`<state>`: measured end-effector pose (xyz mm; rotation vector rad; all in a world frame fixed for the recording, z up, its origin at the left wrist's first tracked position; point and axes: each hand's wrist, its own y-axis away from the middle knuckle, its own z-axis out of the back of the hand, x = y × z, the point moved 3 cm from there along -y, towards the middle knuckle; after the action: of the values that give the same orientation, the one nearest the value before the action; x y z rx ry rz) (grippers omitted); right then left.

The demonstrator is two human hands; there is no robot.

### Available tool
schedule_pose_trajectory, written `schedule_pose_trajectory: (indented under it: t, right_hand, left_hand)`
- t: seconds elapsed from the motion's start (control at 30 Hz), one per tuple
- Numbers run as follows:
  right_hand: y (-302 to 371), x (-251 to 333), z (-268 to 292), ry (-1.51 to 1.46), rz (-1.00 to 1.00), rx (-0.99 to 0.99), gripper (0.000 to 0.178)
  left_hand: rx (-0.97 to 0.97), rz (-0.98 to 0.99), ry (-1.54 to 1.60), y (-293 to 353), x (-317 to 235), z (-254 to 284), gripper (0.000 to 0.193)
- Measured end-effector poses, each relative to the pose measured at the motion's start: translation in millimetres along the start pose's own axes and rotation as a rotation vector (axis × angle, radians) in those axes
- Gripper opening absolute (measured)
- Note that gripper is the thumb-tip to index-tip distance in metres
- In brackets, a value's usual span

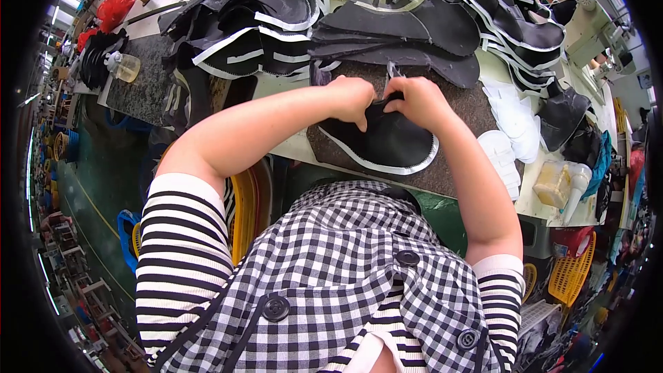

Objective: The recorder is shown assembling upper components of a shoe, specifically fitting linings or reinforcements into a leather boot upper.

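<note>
A black shoe-upper piece [387,141] with a white taped curved edge lies on a brown-grey speckled board [461,100] right in front of me. My left hand [351,100] is closed at its upper left edge, thumb pointing down onto the black surface. Close beside it, my right hand [418,101] pinches the upper right edge between thumb and bent fingers. A small narrow strip end stands up between the two hands. Just beyond them lies a stack of plain dark upper pieces [397,31] with stitched edges.
White-taped black uppers are heaped at the left [266,3] and the right [518,24]. White cut sheets [514,117] lie right of the board. A yellowish container [552,183] stands near the right edge, a bottle of pale liquid [124,67] at the left. A yellow basket [573,269] sits lower right.
</note>
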<state>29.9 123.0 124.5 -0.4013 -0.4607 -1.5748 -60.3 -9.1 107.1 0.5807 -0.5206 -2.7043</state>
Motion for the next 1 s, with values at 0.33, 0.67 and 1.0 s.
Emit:
schedule_pose_trajectory:
  t: [0.33,0.67,1.0]
  right_hand:
    - [26.4,-19.7,-0.9,-0.453,-0.097,0.058,0.027]
    - [46.4,-38.9,-20.9,-0.131,0.01,-0.382,0.026]
    - [45.6,-60.6,-37.3,-0.411,-0.235,-0.309,0.027]
  left_hand:
    - [0.099,-0.034,0.241,1.9,-8.9,4.1,0.04]
    - [-0.168,0.114,0.191,-1.8,-39.5,8.7,0.024]
    - [-0.221,0.254,0.409,-26.1,-39.1,2.8,0.039]
